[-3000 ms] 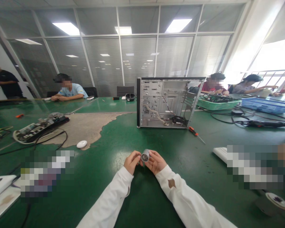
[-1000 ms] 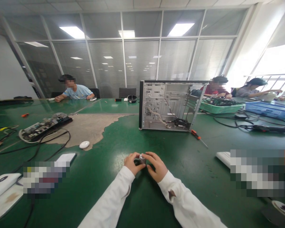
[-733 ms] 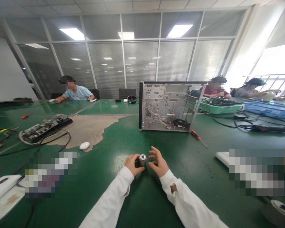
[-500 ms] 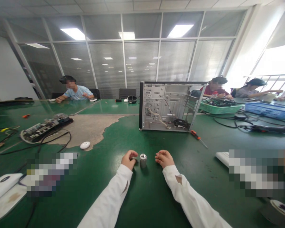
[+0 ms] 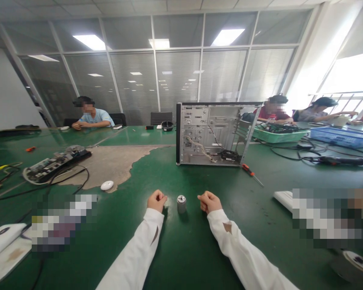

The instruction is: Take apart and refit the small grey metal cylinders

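A small grey metal cylinder (image 5: 181,204), which looks like a small electric motor, stands upright on the green table between my hands. To its left, my left hand (image 5: 157,200) is closed, its thumb against curled fingers, and no object shows in it. My right hand (image 5: 209,201) is on the other side, also closed with the fingers folded in and nothing visible inside. Neither hand touches the cylinder. Beyond them an open computer case (image 5: 210,135) stands on the table, and an orange-handled screwdriver (image 5: 252,174) lies by its right corner.
At left lie a stripped electronic unit (image 5: 57,164) with black cables and a white oval piece (image 5: 107,185). A larger motor-like cylinder (image 5: 352,266) sits at lower right. Green (image 5: 281,137) and blue baskets (image 5: 341,139) stand at the back right. Several people sit around the table.
Both my hands have closed their fingers. My left hand has moved a little left, away from the cylinder. The cylinder stays standing. The person at the back left has brought their hands together.
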{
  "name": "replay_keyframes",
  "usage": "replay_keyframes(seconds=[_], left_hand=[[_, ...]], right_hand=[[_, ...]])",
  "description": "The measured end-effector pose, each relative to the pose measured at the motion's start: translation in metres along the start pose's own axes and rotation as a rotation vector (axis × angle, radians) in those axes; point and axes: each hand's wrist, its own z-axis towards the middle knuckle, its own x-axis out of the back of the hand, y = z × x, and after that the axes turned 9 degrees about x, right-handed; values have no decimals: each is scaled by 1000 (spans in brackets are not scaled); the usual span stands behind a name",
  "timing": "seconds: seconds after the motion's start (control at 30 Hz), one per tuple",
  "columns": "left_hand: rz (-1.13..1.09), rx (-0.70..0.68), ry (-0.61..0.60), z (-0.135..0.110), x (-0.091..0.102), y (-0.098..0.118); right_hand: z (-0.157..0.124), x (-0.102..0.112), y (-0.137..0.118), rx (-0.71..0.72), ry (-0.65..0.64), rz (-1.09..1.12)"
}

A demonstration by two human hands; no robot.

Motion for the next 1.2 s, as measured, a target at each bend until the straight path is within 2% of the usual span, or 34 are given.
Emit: replay_keyframes(seconds=[0.23, 0.37, 0.43, 0.5, 0.57, 0.63, 0.73, 0.83, 0.93, 1.07, 1.2], left_hand=[[26, -4, -30, 1, 0, -3], [-145, 16, -97, 0, -1, 1], [-260, 37, -169, -3, -2, 5], [-302, 31, -292, -7, -3, 10], [-251, -19, -435, -12, -5, 13], [-132, -95, -520, -18, -8, 15], [90, -173, -497, -25, -13, 16], [266, -238, -448, -27, -17, 15], [349, -286, -435, -26, -17, 16], [367, -299, -412, -26, -16, 20], [379, -315, -411, -26, -17, 20]], right_hand=[[-1, -3, -2, -2, -4, 29], [-2, -3, -2, 33, -26, 2], [-3, -5, -2, 67, -33, -54], [-6, -8, -3, 117, -38, -142], [-10, -12, -3, 206, -42, -262], [-16, -18, -4, 324, -60, -400], [-22, -29, -7, 482, -115, -575], [-25, -39, -10, 558, -130, -658], [-26, -48, -14, 566, -141, -706], [-27, -57, -19, 509, -192, -731], [-26, -61, -25, 506, -177, -720]])
